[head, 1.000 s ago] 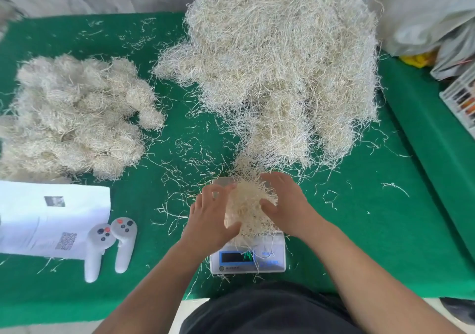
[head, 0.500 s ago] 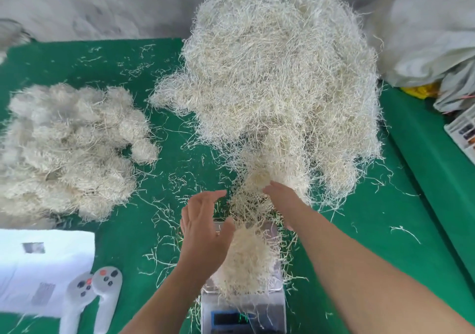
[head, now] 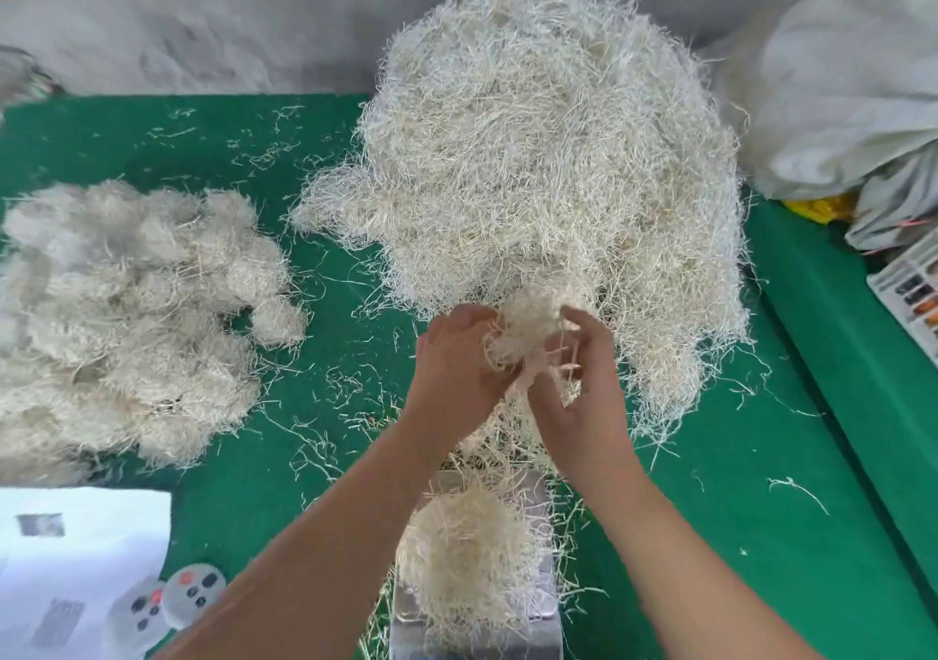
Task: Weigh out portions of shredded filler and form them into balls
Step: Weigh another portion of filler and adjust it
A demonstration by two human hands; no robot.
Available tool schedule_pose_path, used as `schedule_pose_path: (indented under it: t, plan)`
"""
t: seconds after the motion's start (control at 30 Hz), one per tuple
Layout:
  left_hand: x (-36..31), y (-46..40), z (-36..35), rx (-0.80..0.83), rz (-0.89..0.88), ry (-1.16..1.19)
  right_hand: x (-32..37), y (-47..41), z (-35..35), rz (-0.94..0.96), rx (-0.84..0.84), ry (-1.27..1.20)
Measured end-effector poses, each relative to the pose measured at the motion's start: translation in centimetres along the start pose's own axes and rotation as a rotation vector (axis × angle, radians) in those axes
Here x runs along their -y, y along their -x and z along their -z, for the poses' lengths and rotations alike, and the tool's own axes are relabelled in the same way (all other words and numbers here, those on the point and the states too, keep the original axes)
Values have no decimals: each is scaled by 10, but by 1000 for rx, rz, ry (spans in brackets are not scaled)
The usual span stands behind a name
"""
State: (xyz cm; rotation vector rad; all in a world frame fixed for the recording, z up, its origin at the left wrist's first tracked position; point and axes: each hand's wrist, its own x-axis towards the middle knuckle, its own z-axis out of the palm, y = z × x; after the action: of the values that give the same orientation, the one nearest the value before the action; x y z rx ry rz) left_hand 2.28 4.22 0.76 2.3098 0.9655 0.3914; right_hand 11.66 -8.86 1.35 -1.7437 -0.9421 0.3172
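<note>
Between both hands, left (head: 457, 365) and right (head: 583, 390), a pale stringy tuft (head: 528, 334) (loosely cupped).

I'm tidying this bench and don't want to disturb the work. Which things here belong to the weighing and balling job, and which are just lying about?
Part of the job:
big filler heap
tuft held by left hand and right hand
portion on scale
finished balls

Lying about:
white paper
two controllers
plastic bags
box at right edge
</note>
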Motion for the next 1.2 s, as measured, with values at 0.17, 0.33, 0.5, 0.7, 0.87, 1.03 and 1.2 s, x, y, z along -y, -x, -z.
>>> schedule_pose_path:
  t: [0.17,0.33,0.5,0.7,0.87,1.03,1.2]
  plan:
    - [-1,-12,20,93,95,594,-9,-32,-13,-112,166,331]
    - [-9,-29,39,-91,-52,541,-18,-59,-31,-111,99,486]
    - [-3,-39,55,-171,-123,510,-43,-73,-22,-100,202,641]
    - [21,-64,94,-541,74,509,-64,-71,11,-407,206,257]
    - [23,-40,40,106,-77,51,-20,-94,8,-402,281,68]
    - [39,-33,-1,65,-58,93,16,-111,30,-288,506,198]
    - [80,-42,16,-11,-56,-149,23,-125,54,-103,504,724]
